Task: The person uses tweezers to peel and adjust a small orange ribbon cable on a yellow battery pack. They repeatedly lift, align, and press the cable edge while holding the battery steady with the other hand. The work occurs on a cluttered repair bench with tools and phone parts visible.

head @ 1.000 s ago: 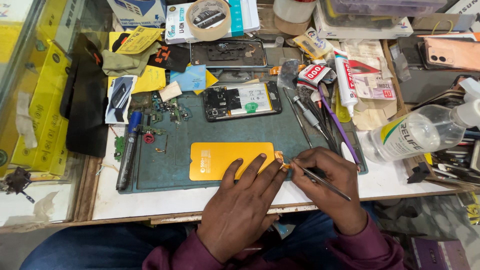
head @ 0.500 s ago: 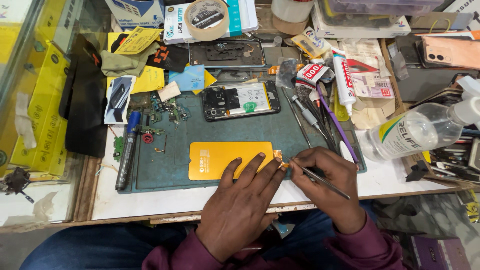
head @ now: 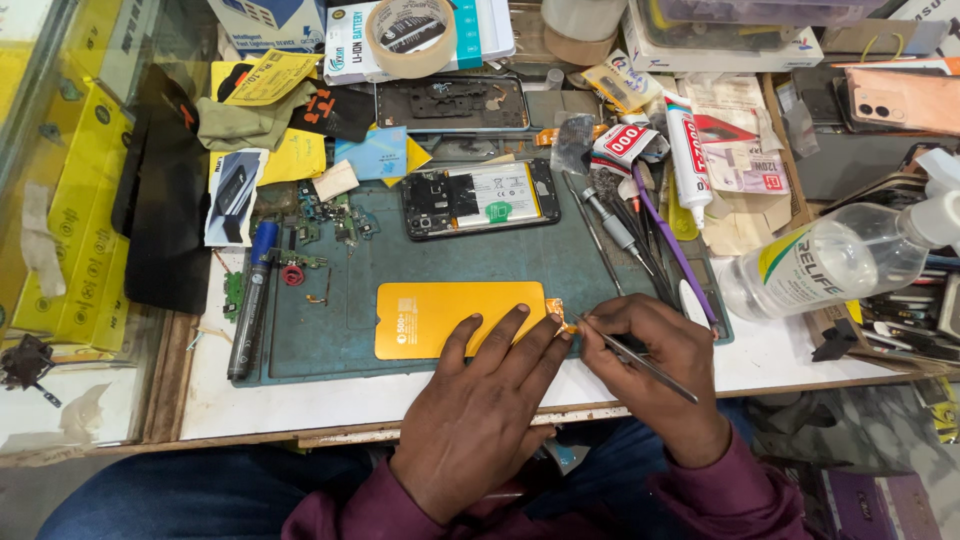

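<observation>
- Nearest, the person's left hand (head: 480, 415) lies flat, fingers spread, with the fingertips pressing on the near right part of a flat orange-yellow rectangular panel with rounded corners (head: 440, 318); this grip is open and closes on nothing.
- Just right of it, the right hand (head: 665, 365) has its grip closed on thin silver metal tweezers (head: 635, 357), whose tips reach left to a small orange ribbon tab (head: 556, 312) at the panel's right edge.
- The panel lies on a dark teal rubber work mat (head: 340, 330), at the mat's near edge, about the middle of the white counter (head: 300, 400).
- Left on the mat lie a long pen-like marker with a blue end (head: 250, 300), small green circuit boards and loose parts (head: 330, 220).
- Farther on the mat, an opened black phone body with its white battery showing (head: 480, 197) lies well apart from the panel.
- Right of the mat lie screwdrivers and a purple pry stick (head: 672, 240), a white glue tube with a red label (head: 685, 148), and a clear plastic spray bottle lying on its side (head: 830, 268).
- Farther back lie another stripped black phone frame (head: 450, 103), a roll of beige tape (head: 410, 35) on a white and teal box, yellow papers (head: 270, 75), and a peach-coloured phone back (head: 905, 100) at the far right.
- Yellow boxes (head: 70, 230) stand behind glass at the left.
</observation>
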A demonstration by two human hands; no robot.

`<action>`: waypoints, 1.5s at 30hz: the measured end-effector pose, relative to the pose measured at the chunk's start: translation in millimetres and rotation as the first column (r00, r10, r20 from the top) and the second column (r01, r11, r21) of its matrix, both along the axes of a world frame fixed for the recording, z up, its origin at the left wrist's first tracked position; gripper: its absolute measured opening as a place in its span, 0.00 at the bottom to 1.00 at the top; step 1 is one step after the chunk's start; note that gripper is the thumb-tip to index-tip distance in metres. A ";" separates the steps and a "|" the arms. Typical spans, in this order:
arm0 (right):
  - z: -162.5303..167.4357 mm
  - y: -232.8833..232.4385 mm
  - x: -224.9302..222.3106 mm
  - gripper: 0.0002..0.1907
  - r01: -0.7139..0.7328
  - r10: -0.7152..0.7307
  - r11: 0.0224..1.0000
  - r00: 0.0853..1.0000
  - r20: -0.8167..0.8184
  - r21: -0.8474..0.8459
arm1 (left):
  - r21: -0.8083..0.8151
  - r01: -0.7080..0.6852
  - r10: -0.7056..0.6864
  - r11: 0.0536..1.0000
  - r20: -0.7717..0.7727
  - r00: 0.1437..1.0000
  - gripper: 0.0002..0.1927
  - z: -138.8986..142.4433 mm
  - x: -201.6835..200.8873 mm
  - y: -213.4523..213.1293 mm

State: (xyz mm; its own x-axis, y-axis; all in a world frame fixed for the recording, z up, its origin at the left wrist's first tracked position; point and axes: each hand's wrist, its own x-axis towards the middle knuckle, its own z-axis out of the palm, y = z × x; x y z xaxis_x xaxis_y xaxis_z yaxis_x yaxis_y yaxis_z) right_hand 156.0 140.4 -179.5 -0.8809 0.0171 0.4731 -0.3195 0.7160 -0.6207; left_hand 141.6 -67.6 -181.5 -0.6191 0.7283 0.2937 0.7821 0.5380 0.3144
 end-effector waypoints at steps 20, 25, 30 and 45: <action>-1.2 -1.1 0.9 0.07 -0.007 0.008 1.000 1.000 -0.028 0.023 | 0.001 0.000 0.000 1.000 -0.021 1.000 0.41 -0.9 0.6 -1.0; -2.2 -1.6 0.0 0.07 -0.006 0.007 0.999 1.000 -0.020 0.047 | -0.001 0.002 -0.002 1.000 -0.009 1.000 0.42 -1.2 -0.1 -1.0; -3.4 -0.6 0.7 0.06 -0.006 0.005 1.000 0.999 -0.054 -0.013 | 0.001 -0.004 0.004 1.000 -0.027 1.000 0.41 -0.2 0.4 -0.3; -2.7 -2.8 1.0 0.07 -0.011 0.013 0.998 1.000 -0.027 0.066 | -0.010 0.000 -0.001 1.000 -0.018 1.000 0.42 -2.4 -0.5 -0.6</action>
State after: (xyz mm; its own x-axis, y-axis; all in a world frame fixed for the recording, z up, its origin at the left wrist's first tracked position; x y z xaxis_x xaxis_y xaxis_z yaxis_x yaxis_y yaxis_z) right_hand 157.0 137.6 -182.2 -0.8675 -0.0254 0.4967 -0.3447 0.7507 -0.5636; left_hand 141.1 -68.1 -183.9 -0.6132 0.7316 0.2978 0.7880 0.5405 0.2947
